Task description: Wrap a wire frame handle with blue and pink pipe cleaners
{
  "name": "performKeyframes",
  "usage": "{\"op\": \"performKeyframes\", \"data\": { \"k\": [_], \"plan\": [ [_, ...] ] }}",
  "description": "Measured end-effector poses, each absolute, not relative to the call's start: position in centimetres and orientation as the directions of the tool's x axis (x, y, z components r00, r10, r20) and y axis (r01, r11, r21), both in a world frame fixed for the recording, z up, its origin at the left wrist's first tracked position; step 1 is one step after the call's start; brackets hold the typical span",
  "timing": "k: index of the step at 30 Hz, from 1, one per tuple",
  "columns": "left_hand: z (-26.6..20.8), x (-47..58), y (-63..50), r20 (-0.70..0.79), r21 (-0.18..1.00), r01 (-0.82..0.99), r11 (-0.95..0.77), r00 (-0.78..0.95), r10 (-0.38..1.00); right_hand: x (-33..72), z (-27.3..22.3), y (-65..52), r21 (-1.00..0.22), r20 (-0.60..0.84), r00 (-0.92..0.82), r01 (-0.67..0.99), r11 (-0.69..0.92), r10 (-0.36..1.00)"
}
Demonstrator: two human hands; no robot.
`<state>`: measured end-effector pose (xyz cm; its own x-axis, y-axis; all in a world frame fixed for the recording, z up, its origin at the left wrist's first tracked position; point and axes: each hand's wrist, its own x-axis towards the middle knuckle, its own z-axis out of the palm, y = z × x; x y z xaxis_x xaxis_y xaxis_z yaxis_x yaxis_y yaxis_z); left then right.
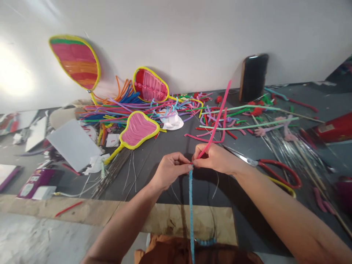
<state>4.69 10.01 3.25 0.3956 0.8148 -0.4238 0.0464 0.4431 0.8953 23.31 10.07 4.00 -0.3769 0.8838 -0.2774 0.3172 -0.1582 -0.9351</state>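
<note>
My left hand (174,168) pinches the top end of a blue pipe cleaner (191,205), which hangs straight down toward my lap. Touching it at the fingertips, my right hand (210,157) is closed on a pink pipe cleaner (218,123) that slants up and to the right. The two colours meet between my fingers; the exact join is hidden. Beyond my hands lies a bent pink pipe cleaner (205,140). To the left rests a pink-filled, yellow-edged pipe cleaner shape (140,129) on a yellow stem.
Scissors with red handles (280,168) lie right of my right forearm. A phone (253,77) leans on the wall. Two more yellow-edged shapes, one striped (75,62) and one red and pink (150,85), stand behind piled pipe cleaners (110,110). Thin wires (112,172) lie left.
</note>
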Motion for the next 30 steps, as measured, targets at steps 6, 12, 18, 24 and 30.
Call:
{"op": "performKeyframes", "data": {
  "k": [6,12,18,24,30],
  "plan": [
    [3.2,4.7,10.2,-0.417,0.897,0.011,0.443,0.358,0.836,23.2,4.5,10.1,-0.924,-0.243,-0.341,0.366,-0.11,0.908],
    [2.8,4.7,10.2,-0.445,0.873,-0.041,0.486,0.341,0.828,24.4,5.0,10.5,-0.937,-0.162,-0.45,0.35,0.006,0.878],
    [2.9,4.7,10.1,-0.444,0.867,-0.061,0.494,0.353,0.824,24.8,5.0,10.5,-0.925,-0.192,-0.473,0.38,0.002,0.86],
    [3.1,4.7,10.0,-0.453,0.858,-0.053,0.51,0.389,0.802,23.5,3.9,10.6,-0.943,-0.331,-0.376,0.157,-0.293,0.865],
    [3.1,4.6,10.2,-0.473,0.839,-0.092,0.536,0.361,0.804,23.5,4.0,10.4,-0.961,-0.277,-0.449,0.148,-0.235,0.85]
  ]
}}
